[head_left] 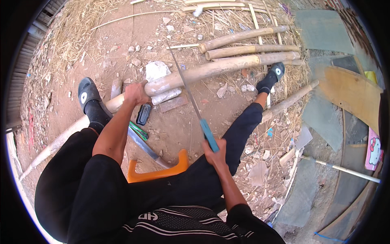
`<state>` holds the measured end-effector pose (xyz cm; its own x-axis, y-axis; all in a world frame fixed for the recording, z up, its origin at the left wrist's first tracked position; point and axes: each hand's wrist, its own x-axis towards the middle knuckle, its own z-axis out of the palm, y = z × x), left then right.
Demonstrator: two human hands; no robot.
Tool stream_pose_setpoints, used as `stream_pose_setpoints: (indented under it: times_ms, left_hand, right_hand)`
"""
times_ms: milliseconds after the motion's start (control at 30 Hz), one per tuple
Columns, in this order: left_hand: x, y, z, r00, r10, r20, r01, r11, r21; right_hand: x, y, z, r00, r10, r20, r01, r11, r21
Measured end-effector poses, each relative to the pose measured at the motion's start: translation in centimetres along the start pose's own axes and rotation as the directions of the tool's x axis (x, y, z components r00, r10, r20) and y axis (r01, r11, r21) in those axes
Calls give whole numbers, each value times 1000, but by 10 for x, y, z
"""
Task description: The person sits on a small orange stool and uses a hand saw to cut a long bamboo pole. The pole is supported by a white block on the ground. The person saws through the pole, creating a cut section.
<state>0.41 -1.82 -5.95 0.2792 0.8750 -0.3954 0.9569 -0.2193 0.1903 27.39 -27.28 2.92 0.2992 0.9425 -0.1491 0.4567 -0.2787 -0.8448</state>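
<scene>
A long, pale bamboo pole [221, 70] runs from the lower left to the upper right, passing over white stone blocks [157, 71]. My left hand [137, 93] is closed around the pole beside a node, left of the stones. In my right hand [215, 151] is the teal handle of a handsaw [194, 105]. Its long, narrow blade crosses the pole a little right of my left hand, tip pointing away from me. Whether the teeth have cut into the bamboo is too small to tell. My black-slippered feet are on either side, the right one close to the pole's far end.
Below my left hand lie a black case [143, 114], a green-handled tool [139, 131] and a long blade [143, 143]. An orange plastic stool [178, 166] is at my legs. More bamboo poles [243, 38] lie beyond; grey and tan boards [349, 91] cover the right side.
</scene>
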Motion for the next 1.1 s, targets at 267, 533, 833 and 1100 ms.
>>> stream_pose_setpoints:
  times_ms: [267, 533, 833, 1100]
  left_hand:
    - [26, -44, -38, 999, -35, -39, 35, 999, -11]
    - [58, -1, -49, 974, 74, -212, -128, 960, -250]
    - [230, 215, -64, 962, -192, 193, 272, 639, -720]
    - [202, 392, -103, 951, 106, -291, -45, 977, 211]
  right_hand:
    - [15, -17, 11, 997, 56, -49, -54, 997, 45]
    - [31, -97, -69, 993, -108, -51, 110, 994, 28]
    - [-6, -56, -219, 950, -154, -272, 153, 988, -23]
    - [-18, -15, -343, 885, 86, -458, -68, 996, 55]
